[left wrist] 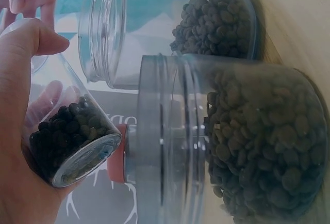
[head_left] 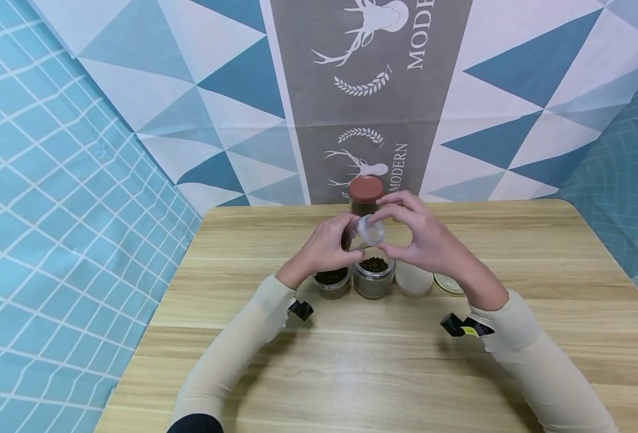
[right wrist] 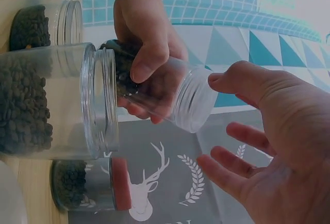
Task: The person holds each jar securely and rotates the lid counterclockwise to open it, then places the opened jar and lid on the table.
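My left hand point(head_left: 324, 245) grips a small clear jar point(left wrist: 75, 136) of dark bean-like pieces, tilted above two open jars. A translucent screw lid point(right wrist: 195, 100) covers its raised end. Beside that lid is my right hand point(head_left: 424, 236), thumb tip right at the lid's rim, the other fingers spread apart. Below the hands stands a wide glass jar point(head_left: 373, 285), partly filled with similar dark pieces. Left of it is another open jar point(head_left: 332, 290) with dark pieces, partly covered by my left hand in the head view.
Behind the hands stands a jar with a red lid point(head_left: 366, 189), near the table's back edge. A whitish round lid point(head_left: 413, 280) and a gold-rimmed lid point(head_left: 450, 285) lie to the right of the open jars on the wooden table point(head_left: 340, 367).
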Tool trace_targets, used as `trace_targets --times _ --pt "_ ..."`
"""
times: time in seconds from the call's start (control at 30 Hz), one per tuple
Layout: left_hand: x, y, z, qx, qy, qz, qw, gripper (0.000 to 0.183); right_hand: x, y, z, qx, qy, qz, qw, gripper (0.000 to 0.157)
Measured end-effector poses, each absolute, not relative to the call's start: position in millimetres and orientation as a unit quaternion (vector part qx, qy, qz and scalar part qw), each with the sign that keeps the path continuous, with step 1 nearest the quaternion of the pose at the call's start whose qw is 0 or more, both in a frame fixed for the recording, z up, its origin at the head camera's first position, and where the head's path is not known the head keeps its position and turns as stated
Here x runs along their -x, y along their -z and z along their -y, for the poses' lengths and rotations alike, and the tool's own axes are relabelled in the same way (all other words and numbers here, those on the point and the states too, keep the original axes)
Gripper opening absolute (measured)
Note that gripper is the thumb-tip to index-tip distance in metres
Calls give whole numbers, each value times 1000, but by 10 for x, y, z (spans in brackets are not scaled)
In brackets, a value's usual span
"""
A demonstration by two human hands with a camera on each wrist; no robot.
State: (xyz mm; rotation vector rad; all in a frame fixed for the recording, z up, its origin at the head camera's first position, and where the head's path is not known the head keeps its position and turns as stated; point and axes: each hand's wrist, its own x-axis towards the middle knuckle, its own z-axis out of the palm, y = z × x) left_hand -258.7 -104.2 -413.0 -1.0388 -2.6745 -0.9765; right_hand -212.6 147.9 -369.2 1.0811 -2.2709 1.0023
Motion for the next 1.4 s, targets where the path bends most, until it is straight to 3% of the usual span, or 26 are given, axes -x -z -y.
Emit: trace_targets --times 0.27,0.53,1.07,1.4 --pt "2587 4134 1045 346 316 881 62 60 2085 3645 -1452 -279 -423 852 131 59" --pt "2576 4128 1028 344 319 881 53 58 2046 3629 -1381 -179 -420 886 76 59" --pt "2591 4145 1010 350 311 882 59 57 2060 3626 -1252 -225 -406 879 112 39" --pt "2598 4144 1012 350 308 883 57 58 2061 3623 -1239 -223 -398 881 123 37"
